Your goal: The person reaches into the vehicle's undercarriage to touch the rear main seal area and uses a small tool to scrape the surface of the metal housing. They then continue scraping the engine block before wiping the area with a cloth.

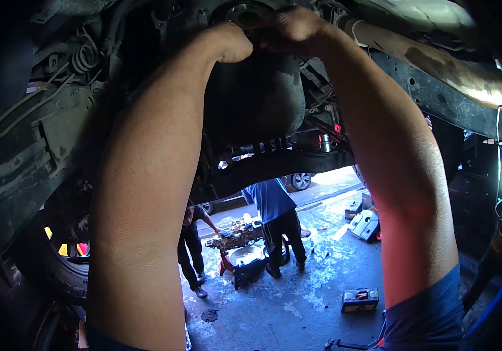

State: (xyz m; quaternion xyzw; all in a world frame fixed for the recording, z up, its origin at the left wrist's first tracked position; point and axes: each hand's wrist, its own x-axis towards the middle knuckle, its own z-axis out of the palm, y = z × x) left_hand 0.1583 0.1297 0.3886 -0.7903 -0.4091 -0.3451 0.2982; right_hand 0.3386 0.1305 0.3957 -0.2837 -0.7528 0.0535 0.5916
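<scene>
Both my arms reach up to the underside of a raised vehicle. My left hand [232, 43] is near the top centre, bent at the wrist, its fingers hidden behind the hand and in shadow. Just right of it, my right hand [300, 29] is raised with its fingers in the dark; what it touches cannot be made out. A round metal part [248, 13] shows between and above the hands. Below them hangs a dark, rounded pan [256, 99].
A pipe [432, 61] and a frame rail [438, 93] run along the upper right. Below, two people [271, 205] [191, 248] stand by a large mechanical part [236, 237] on a stand. Toolboxes [360, 299] [365, 226] lie on the floor. A tyre [64, 272] is at left.
</scene>
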